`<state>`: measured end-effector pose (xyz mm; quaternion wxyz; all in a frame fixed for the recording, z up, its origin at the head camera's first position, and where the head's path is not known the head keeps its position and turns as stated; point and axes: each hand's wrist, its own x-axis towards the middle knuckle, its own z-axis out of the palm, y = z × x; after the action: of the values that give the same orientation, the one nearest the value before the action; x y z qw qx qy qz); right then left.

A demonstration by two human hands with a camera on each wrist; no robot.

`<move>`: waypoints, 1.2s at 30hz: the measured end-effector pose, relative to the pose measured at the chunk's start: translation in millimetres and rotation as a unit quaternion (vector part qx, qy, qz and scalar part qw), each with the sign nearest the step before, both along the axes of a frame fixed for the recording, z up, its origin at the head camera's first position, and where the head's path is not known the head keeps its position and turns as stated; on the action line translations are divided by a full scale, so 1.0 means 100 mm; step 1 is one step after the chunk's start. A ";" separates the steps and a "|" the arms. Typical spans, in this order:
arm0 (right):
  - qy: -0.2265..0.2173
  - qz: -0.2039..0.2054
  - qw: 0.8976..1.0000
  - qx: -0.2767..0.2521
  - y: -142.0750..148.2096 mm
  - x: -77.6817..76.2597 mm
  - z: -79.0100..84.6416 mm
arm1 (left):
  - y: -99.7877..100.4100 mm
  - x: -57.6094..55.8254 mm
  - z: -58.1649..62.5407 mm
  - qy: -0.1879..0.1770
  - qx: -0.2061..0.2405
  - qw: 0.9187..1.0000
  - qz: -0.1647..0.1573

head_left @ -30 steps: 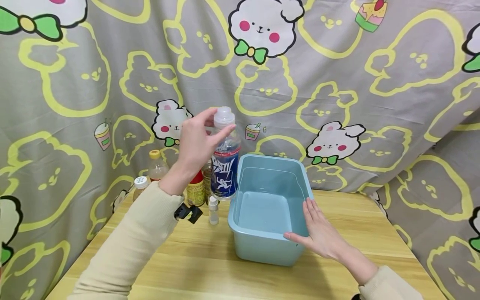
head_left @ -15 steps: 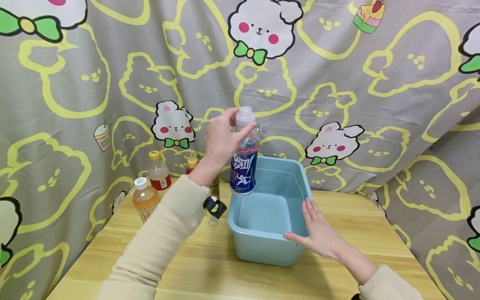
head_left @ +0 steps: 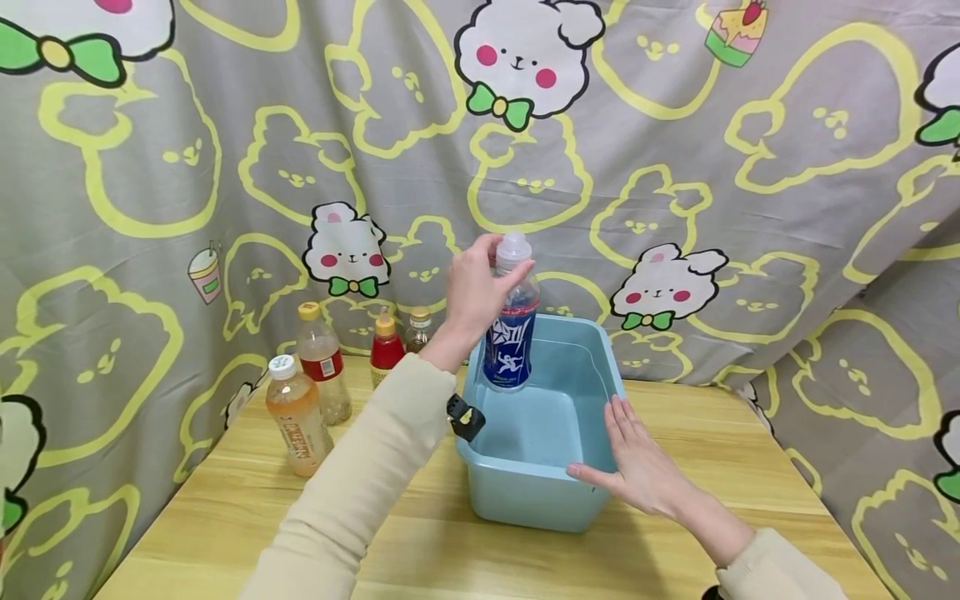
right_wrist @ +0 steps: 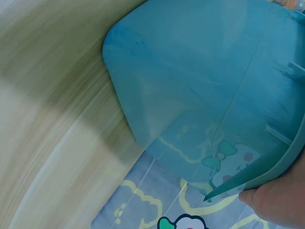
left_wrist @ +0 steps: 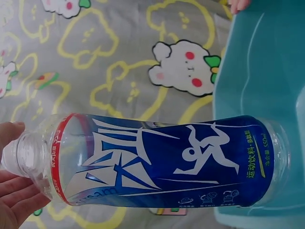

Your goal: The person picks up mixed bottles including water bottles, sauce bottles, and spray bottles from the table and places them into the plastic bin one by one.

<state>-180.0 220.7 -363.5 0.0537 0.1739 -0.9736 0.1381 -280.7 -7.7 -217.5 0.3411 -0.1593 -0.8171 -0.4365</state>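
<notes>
Left hand [head_left: 476, 287] grips sports-drink bottle [head_left: 510, 348] by neck only; a swing could clip plastic tub [head_left: 536, 502] at nine o'clock. Right hand [head_left: 647, 468]: fingers straight against four-o'clock rim, pressure unclear.

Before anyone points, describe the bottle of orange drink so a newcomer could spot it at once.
Find the blue tub on the table, then look left, past the sleeve, to the standing bottles. The orange drink bottle stands frontmost; its white cap sets it apart from yellow-capped neighbours.
</notes>
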 end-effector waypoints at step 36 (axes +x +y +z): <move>0.001 0.001 1.000 0.004 0.00 -0.02 -0.01 | 0.53 -0.48 -0.76 -0.167 -0.109 0.979 0.047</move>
<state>-182.5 220.3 -364.2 0.0539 0.1754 -0.9738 0.1343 -328.6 45.3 -293.6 0.2009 -0.0817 -0.9119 -0.3484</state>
